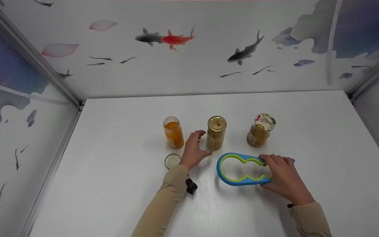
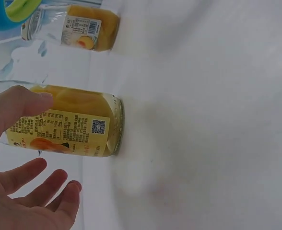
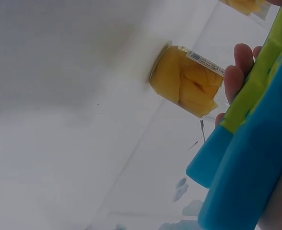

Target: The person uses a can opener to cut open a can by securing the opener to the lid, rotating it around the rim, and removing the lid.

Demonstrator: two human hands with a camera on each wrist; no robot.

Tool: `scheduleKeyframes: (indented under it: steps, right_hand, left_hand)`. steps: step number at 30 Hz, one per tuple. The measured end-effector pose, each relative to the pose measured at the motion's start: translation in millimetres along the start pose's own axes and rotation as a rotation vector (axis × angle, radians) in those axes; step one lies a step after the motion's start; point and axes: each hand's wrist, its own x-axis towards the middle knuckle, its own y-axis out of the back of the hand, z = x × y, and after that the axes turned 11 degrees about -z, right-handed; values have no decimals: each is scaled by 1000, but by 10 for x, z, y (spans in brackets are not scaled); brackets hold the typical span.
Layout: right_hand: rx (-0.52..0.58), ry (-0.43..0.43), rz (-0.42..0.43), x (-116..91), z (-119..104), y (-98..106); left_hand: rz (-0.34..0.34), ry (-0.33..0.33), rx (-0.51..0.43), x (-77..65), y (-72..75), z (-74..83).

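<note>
My left hand reaches toward the middle glass jar, which stands upright with a gold lid. Thumb and fingers are spread apart on the jar's near left side. In the left wrist view this jar carries a yellow label with a QR code, and the thumb overlaps the glass. My right hand grips a blue jar opener with a green wavy inner edge by its handle end. Its wide loop points left, in front of the middle jar. The right wrist view shows the opener's two handle ends up close.
An open jar of orange fruit stands left of my left hand. A loose round lid lies in front of it. Another lidded jar with a patterned top stands behind my right hand. Printed panels wall the white table.
</note>
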Motion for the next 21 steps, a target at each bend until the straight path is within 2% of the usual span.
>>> scheduleKeyframes:
  steps: [6, 13, 17, 21]
  right_hand:
    - [4, -8, -5, -13, 13, 9]
    - [26, -29, -25, -40, 26, -9]
    - [26, -27, -15, -44, 21, -7]
    - [24, -26, -6, -49, 17, -6]
  left_hand:
    - [3, -55, -54, 136, -55, 72]
    - [7, -67, -123, 293, -130, 109]
    - [-2, -106, -152, 352, -157, 114]
    - [-5, -114, -175, 378, -180, 124]
